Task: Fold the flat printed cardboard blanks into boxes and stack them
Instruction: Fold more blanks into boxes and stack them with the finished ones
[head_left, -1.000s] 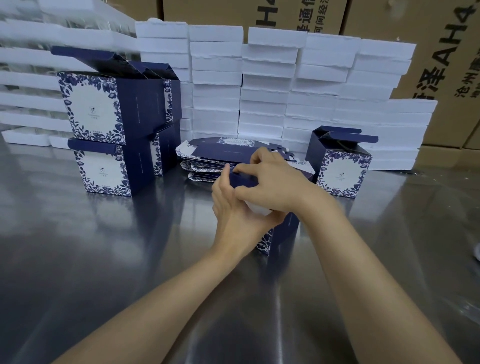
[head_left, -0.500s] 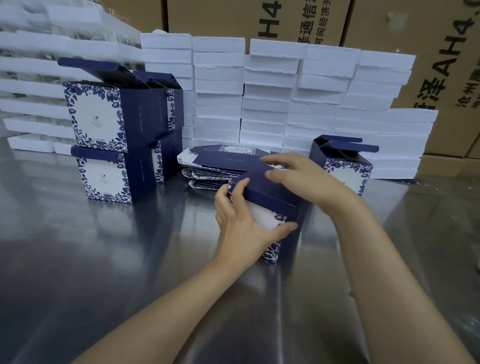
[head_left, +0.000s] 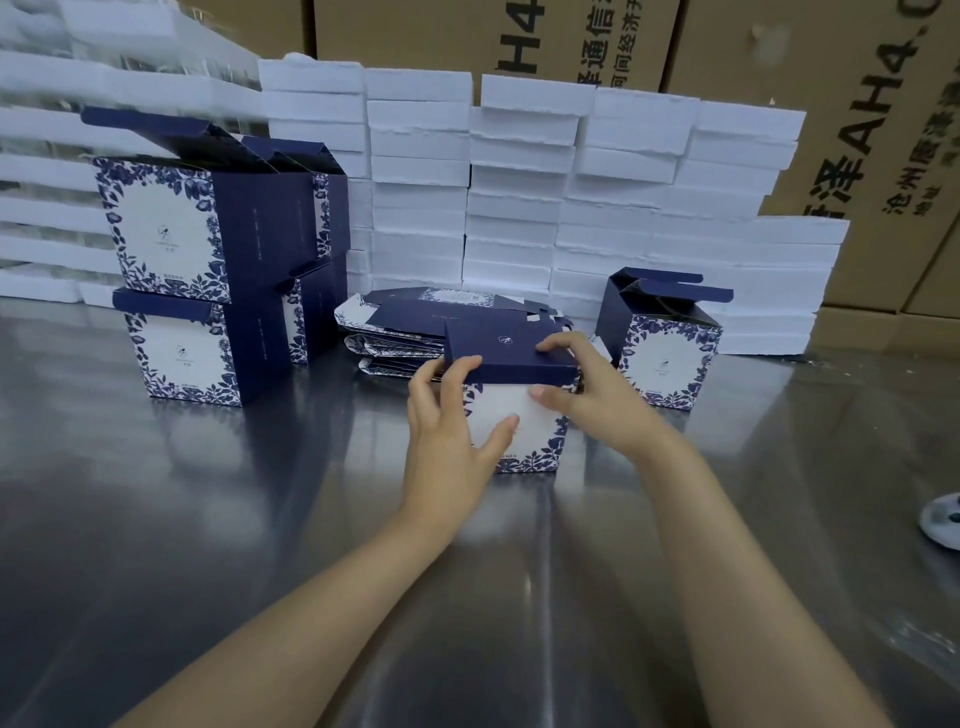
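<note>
A navy and white floral box stands on a shiny metal table, just in front of a pile of flat blanks. The left hand grips its left edge, thumb on the white front; the right hand curls over the lid's right edge. Stacked boxes stand well apart to the left, an open-topped box near on the right, and bare table lies nearer the viewer.
</note>
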